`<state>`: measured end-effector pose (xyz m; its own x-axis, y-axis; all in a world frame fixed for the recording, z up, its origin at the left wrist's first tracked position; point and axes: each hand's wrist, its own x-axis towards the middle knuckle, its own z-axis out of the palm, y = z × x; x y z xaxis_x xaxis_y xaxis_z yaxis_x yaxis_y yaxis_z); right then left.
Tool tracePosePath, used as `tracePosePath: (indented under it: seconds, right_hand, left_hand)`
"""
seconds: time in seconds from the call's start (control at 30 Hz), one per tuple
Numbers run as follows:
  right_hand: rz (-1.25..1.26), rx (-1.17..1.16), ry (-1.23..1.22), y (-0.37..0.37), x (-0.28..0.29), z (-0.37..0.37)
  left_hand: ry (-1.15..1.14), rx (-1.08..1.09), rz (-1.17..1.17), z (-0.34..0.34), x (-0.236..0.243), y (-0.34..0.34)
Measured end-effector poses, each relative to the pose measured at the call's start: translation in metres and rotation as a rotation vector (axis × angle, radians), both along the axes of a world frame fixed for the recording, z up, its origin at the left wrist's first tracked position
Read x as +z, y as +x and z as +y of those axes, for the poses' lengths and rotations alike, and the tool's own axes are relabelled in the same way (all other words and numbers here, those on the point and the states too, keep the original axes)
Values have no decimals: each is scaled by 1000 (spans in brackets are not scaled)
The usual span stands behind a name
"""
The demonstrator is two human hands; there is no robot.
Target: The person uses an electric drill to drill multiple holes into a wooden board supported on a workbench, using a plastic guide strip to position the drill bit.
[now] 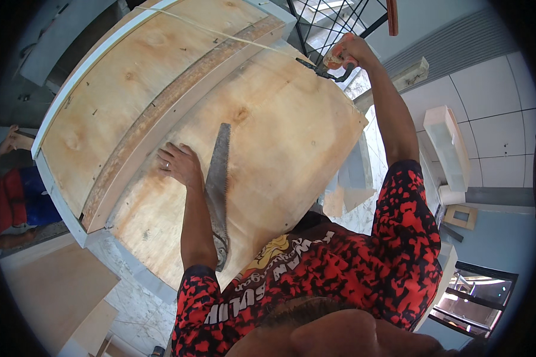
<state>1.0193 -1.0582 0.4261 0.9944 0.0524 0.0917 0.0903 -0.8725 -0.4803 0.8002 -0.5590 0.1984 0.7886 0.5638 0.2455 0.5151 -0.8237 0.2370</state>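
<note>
My left hand (178, 163) rests on the plywood panel (292, 137), fingers spread, just beside a raised curved wooden rail (178, 101). A handsaw (220, 178) lies to the right of that hand, its blade pointing away from me and its handle partly behind my forearm. My right hand (354, 49) is raised at the panel's far right, gripping an orange and black tool (335, 58). A thin pale hose (220, 34) stretches from near that tool across the curved upper section (137, 65), where several nails or screws show.
A co-worker's hand (9, 140) holds a board at left, beside red and blue clothing. Loose boards (59, 285) lie at lower left on marble-look flooring (125, 273). A black metal grid (315, 18) stands at the far edge. A pale oblong piece (446, 143) and wood offcuts are at right.
</note>
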Motion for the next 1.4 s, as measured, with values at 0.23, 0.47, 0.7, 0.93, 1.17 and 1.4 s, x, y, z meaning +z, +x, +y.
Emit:
tracePosePath:
  seconds: [0.23,0.47,0.7,0.93,1.17,1.4]
  right_hand:
    - [194,-232,194,-14,26,21]
    - [-10,-270,182,-9,1,12]
    - [-85,-130,-47,13,-20,-31]
    - [118,-276,179,-2,-2,-7]
    - [37,-258,216,-3,-4,0]
    - [215,-221,276,3,-1,-4]
  left_hand:
    - [-111,7,15,4,6,-3]
    - [-85,14,25,2,7,-1]
    - [-105,-3,19,0,3,2]
    - [-107,13,33,1,7,0]
    - [-86,13,16,3,3,0]
    - [-28,7,-5,3,1,1]
